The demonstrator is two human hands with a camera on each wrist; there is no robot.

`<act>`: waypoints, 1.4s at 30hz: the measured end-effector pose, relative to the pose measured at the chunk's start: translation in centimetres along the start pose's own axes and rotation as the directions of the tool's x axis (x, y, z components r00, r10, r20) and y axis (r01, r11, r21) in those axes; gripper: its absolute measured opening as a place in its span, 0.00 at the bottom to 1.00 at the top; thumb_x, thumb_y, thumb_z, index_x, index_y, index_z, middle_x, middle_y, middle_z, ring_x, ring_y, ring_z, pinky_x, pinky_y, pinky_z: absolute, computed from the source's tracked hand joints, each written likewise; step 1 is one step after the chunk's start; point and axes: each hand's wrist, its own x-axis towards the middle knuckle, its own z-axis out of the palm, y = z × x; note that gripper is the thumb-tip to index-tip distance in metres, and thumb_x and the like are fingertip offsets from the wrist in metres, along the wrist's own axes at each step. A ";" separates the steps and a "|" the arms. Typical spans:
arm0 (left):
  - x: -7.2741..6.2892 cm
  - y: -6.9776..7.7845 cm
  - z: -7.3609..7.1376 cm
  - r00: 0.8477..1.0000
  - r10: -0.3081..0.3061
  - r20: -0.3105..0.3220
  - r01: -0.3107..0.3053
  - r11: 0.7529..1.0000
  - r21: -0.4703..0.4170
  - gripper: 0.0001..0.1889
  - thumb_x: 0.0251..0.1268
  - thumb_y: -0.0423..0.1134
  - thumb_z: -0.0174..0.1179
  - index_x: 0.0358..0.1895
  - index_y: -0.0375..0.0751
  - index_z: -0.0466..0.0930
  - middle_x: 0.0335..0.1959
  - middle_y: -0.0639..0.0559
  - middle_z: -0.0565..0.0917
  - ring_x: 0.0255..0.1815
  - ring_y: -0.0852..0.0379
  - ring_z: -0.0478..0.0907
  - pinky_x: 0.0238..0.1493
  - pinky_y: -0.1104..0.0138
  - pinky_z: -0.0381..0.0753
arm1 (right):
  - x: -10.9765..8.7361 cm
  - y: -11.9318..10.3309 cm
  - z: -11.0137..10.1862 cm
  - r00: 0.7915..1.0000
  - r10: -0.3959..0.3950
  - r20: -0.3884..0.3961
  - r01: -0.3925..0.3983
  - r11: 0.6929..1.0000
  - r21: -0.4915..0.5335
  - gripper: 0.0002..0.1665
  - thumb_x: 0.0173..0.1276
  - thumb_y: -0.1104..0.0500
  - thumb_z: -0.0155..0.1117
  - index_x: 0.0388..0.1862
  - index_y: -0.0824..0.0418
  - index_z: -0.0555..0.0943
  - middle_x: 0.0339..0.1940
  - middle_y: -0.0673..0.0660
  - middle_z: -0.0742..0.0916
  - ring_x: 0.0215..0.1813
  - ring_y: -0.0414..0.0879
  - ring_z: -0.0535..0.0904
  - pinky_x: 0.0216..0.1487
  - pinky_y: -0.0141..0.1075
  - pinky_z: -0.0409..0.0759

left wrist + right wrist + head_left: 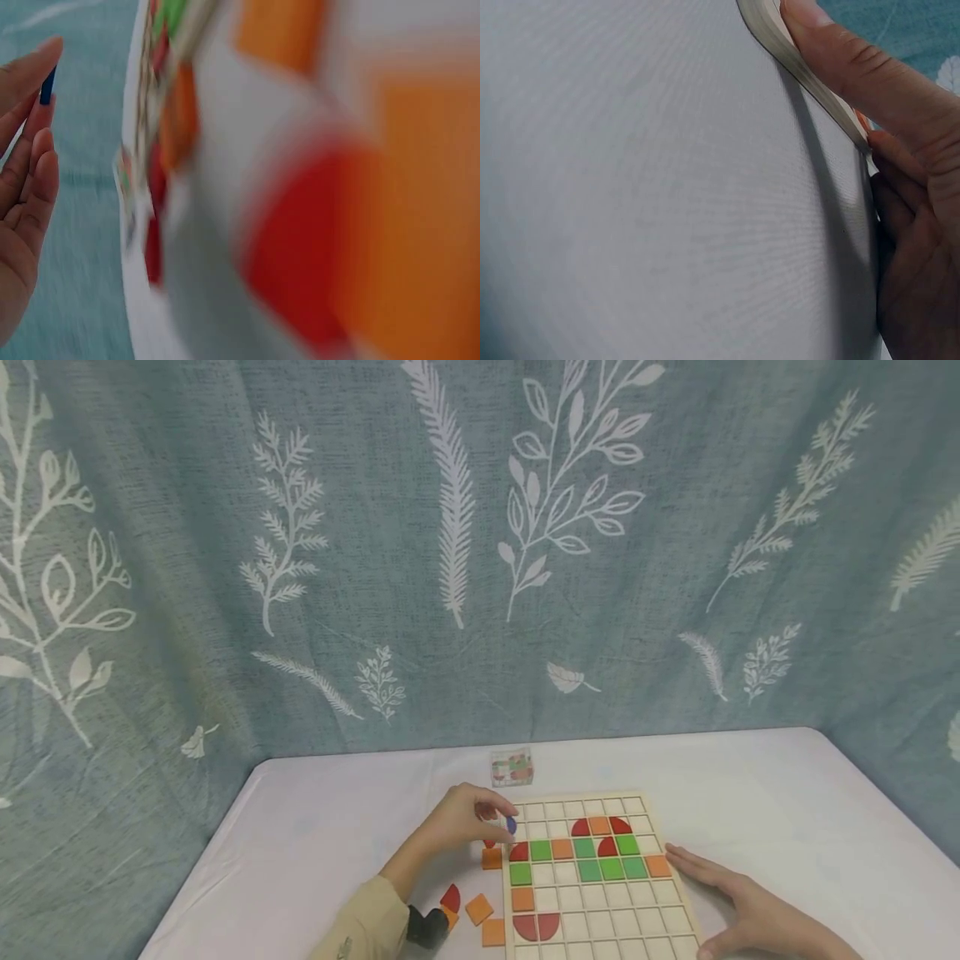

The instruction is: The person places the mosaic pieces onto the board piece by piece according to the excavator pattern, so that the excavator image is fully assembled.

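Observation:
My left hand (465, 817) pinches a small blue piece (512, 825) between thumb and fingertips, above the left side of a wooden grid board (573, 902). In the left wrist view the blue piece (48, 86) appears edge-on as a thin strip. Red, green and orange pieces lie in several of the board's cells, among them a green square (540, 850) and an orange square (522, 899). My right hand (738, 902) rests along the board's right edge with fingers extended. Its thumb (855, 67) touches the board's rim in the right wrist view.
Loose orange squares (493, 932) and a red quarter-round piece (451, 897) lie left of the board on the white table (322, 827), near the dark wrist strap (427, 928). Behind the board is a small pattern card (512, 767). A patterned teal curtain (375, 568) hangs behind.

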 end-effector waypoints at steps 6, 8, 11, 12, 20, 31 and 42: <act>3.8 3.3 3.8 0.996 0.039 0.077 -0.037 0.999 -0.027 0.14 0.44 0.39 0.72 0.38 0.44 0.86 0.36 0.59 0.84 0.39 0.61 0.76 0.42 0.69 0.75 | -0.1 0.0 -0.2 0.999 0.037 -0.001 -0.037 0.999 -0.028 0.57 0.43 0.53 0.76 0.72 0.52 0.57 0.73 0.54 0.60 0.65 0.17 0.46 0.57 0.22 0.59; 4.9 4.2 5.3 0.991 0.069 0.115 -0.066 0.997 -0.032 0.13 0.44 0.38 0.72 0.38 0.44 0.86 0.35 0.60 0.84 0.36 0.64 0.77 0.40 0.71 0.75 | -0.1 -0.1 -0.2 0.999 0.036 -0.007 -0.036 0.998 -0.053 0.57 0.43 0.52 0.76 0.72 0.52 0.58 0.73 0.54 0.60 0.65 0.17 0.46 0.57 0.23 0.60; 6.5 5.5 7.4 0.981 0.095 0.166 -0.094 0.995 -0.013 0.12 0.44 0.36 0.72 0.36 0.43 0.86 0.30 0.59 0.85 0.30 0.68 0.77 0.35 0.75 0.76 | 0.0 -0.3 -0.2 0.999 0.019 -0.026 -0.022 0.995 -0.100 0.57 0.42 0.50 0.76 0.71 0.52 0.59 0.72 0.52 0.62 0.65 0.18 0.47 0.57 0.25 0.61; 6.9 5.9 8.0 0.979 0.094 0.178 -0.095 0.995 0.000 0.12 0.43 0.36 0.72 0.36 0.43 0.86 0.28 0.59 0.84 0.28 0.69 0.76 0.33 0.76 0.75 | 0.1 -0.3 -0.2 0.999 0.018 -0.030 -0.021 0.994 -0.108 0.57 0.42 0.50 0.76 0.71 0.52 0.59 0.72 0.52 0.62 0.65 0.18 0.47 0.58 0.25 0.61; 9.6 8.4 11.8 0.977 0.070 0.200 -0.100 0.984 0.145 0.10 0.40 0.37 0.74 0.30 0.45 0.86 0.24 0.62 0.83 0.24 0.72 0.72 0.29 0.79 0.71 | 0.3 0.0 -0.2 0.999 -0.030 -0.033 0.026 0.992 -0.121 0.58 0.41 0.50 0.77 0.71 0.56 0.59 0.71 0.57 0.64 0.66 0.22 0.49 0.58 0.26 0.62; 10.4 9.4 14.2 0.984 -0.068 0.167 0.020 0.961 0.276 0.08 0.39 0.40 0.75 0.24 0.49 0.85 0.20 0.64 0.80 0.25 0.70 0.71 0.37 0.78 0.71 | 0.3 0.1 -0.4 1.000 -0.012 -0.016 0.011 0.997 -0.082 0.58 0.43 0.51 0.76 0.72 0.55 0.57 0.71 0.59 0.63 0.66 0.23 0.49 0.58 0.25 0.61; 10.3 9.4 14.5 0.988 -0.080 0.133 0.035 0.950 0.311 0.07 0.39 0.42 0.75 0.24 0.50 0.86 0.20 0.65 0.81 0.26 0.71 0.72 0.37 0.79 0.72 | 0.2 0.5 -0.2 0.999 -0.024 -0.030 0.021 0.995 -0.095 0.58 0.42 0.51 0.77 0.72 0.57 0.58 0.71 0.59 0.63 0.66 0.21 0.50 0.58 0.24 0.60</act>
